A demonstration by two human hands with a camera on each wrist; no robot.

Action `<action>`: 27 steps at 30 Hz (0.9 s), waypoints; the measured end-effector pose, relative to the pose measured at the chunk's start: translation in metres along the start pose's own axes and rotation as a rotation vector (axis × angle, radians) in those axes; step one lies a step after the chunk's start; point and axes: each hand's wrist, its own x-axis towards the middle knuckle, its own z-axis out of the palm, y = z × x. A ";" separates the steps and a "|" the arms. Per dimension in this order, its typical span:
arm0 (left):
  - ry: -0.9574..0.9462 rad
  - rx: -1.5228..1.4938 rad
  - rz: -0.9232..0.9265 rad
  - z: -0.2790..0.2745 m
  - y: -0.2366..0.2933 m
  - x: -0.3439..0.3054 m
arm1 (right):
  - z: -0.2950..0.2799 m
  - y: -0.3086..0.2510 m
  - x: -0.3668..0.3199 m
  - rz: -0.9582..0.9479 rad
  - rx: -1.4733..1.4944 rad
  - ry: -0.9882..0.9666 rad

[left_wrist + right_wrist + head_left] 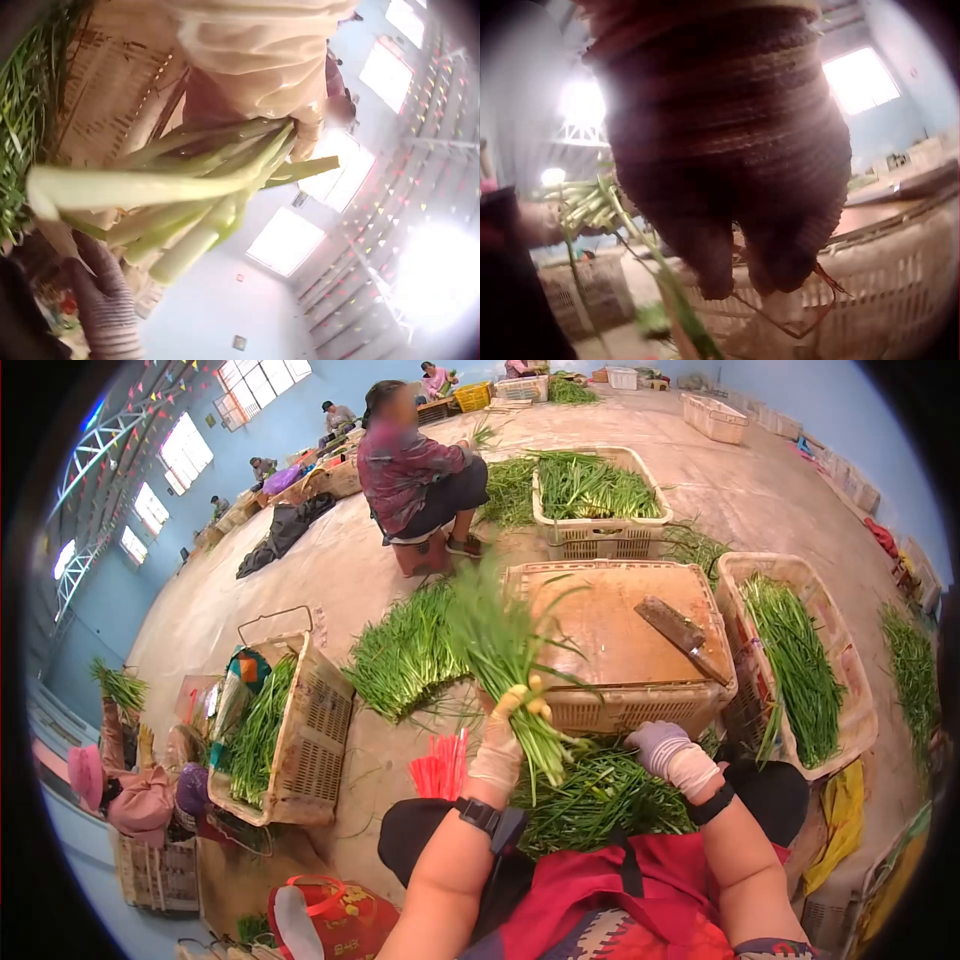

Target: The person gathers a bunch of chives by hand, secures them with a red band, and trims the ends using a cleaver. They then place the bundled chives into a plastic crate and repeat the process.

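My left hand (518, 710), in a pale yellow glove, grips a bunch of scallion-like greens (490, 630). The leaves fan up and away, blurred, while the pale stalk ends (180, 210) stick out of the fist toward my right side. My right hand (660, 748), in a knitted glove, is low beside the near wall of the upturned crate. In the right wrist view its fingers (780, 255) point down, with a thin brown strand (799, 330) at their tips. A heap of loose greens (600, 800) lies across my lap, below both hands.
On the crate's board (610, 610) lies a broad blade (680, 635). Crates of greens stand right (850, 710), left (320, 760) and behind (600, 530). Greens (405, 650) and red strips (438, 765) lie on the floor to the left. A person (415, 480) sits ahead.
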 end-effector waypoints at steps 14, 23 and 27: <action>-0.106 -0.255 0.134 0.020 0.011 0.002 | -0.016 -0.100 0.002 -0.160 0.153 0.982; -0.229 -0.406 0.207 0.026 0.043 -0.002 | 0.067 -0.021 0.010 -0.039 -0.092 0.831; -0.309 -0.379 0.281 0.038 0.057 -0.011 | 0.114 0.021 -0.007 0.261 -0.272 0.165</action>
